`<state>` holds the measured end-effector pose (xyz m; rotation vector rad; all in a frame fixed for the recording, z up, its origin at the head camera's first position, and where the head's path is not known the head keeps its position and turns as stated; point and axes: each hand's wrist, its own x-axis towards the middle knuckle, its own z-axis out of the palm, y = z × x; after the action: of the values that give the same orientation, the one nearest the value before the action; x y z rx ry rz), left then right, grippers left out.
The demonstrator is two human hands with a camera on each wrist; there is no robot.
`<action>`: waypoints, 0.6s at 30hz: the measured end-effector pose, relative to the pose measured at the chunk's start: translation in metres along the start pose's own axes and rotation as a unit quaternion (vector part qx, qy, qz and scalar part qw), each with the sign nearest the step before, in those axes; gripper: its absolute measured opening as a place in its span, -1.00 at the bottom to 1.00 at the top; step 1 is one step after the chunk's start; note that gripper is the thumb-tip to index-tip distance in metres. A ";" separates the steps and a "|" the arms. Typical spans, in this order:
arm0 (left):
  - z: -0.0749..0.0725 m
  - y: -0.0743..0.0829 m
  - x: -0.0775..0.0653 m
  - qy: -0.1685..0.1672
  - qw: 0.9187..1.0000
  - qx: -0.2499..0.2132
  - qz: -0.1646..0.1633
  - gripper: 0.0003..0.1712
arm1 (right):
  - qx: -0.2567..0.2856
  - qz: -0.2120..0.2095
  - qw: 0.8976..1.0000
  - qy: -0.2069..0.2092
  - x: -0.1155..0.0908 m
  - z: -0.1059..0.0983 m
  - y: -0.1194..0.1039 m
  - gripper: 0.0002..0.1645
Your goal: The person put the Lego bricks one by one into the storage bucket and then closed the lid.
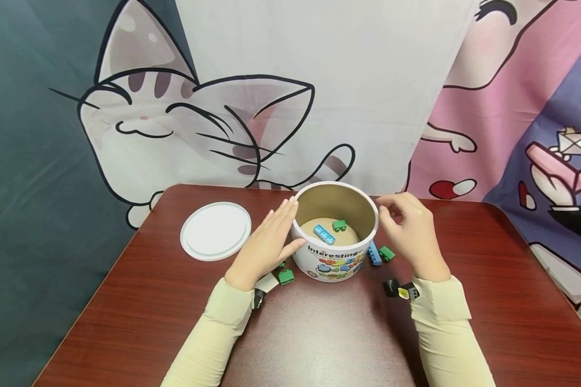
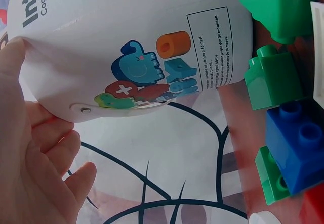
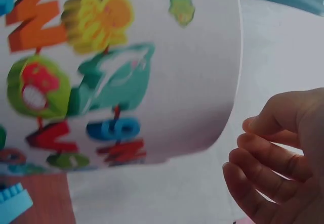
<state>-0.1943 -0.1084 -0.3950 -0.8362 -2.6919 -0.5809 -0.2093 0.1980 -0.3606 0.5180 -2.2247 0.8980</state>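
Note:
A white printed bucket (image 1: 334, 269) stands uncovered between the hands. Inside lie a light blue brick (image 1: 324, 235) and a green brick (image 1: 339, 225). My left hand (image 1: 266, 244) touches the bucket's left side near the rim, its fingers straight and thumb spread. Just right of the rim is my right hand (image 1: 413, 236), fingers loosely bent and thumb close to the index finger. In the right wrist view, nothing sits in that right hand (image 3: 283, 153), and a gap separates it from the bucket wall (image 3: 192, 102).
On the table (image 1: 145, 301), a round white lid (image 1: 215, 231) lies left of the bucket. A blue brick (image 1: 375, 254) and a green one (image 1: 386, 253) rest at its right. Several bricks, including a dark blue one (image 2: 298, 150), lie by the left forearm. A printed cloth (image 1: 348, 107) hangs behind.

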 end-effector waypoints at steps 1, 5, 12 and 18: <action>0.000 0.000 0.000 0.000 1.000 -0.001 0.000 -0.09 | -0.003 0.002 1.000 0.004 -0.001 -0.001 0.002 -0.83; 0.000 0.000 0.000 -0.002 1.000 -0.004 -0.001 -0.09 | -0.015 0.021 1.000 0.011 -0.007 -0.003 0.011 -0.84; 0.000 0.001 -0.001 -0.003 1.000 0.011 0.000 -0.10 | -0.031 0.059 0.997 -0.028 -0.013 -0.004 0.025 -0.84; 0.000 0.001 0.000 0.001 1.000 0.021 0.001 -0.10 | -0.054 0.082 0.986 -0.134 -0.018 -0.002 0.038 -0.85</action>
<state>-0.1935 -0.1081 -0.3946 -0.8273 -2.6904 -0.5215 -0.2179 0.2273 -0.3892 0.4305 -2.5751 0.8240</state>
